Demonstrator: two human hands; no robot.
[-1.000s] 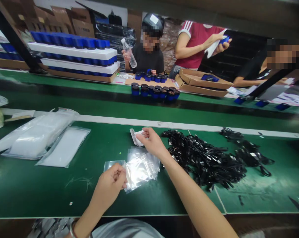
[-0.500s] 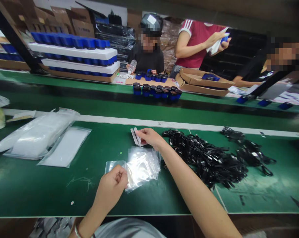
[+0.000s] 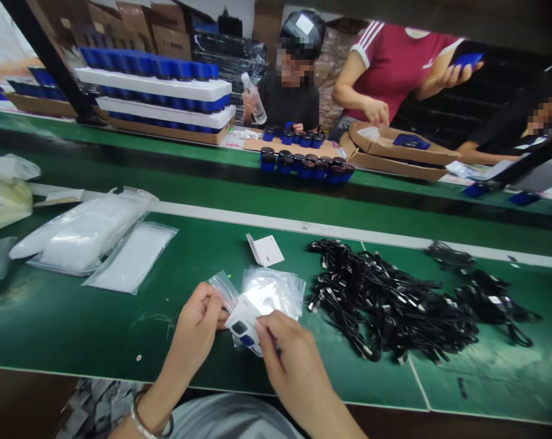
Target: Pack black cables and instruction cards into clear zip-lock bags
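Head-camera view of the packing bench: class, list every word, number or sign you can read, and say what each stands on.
Nothing can be read for certain.
White card in the right hand: print too small.
Folded white leaflet: print too small.
Red print on the far bench: too blurred.

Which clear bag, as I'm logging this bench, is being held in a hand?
The small single bag pinched by the left hand; the other clear bags lie in a stack beside it, not held up.

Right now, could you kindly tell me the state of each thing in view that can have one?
Left hand, pinching clear bag
Right hand, holding white card
Bag stack, lying loose, flat
Cables, heaped, tangled
Blue jars, lidded, clustered
Carton, open
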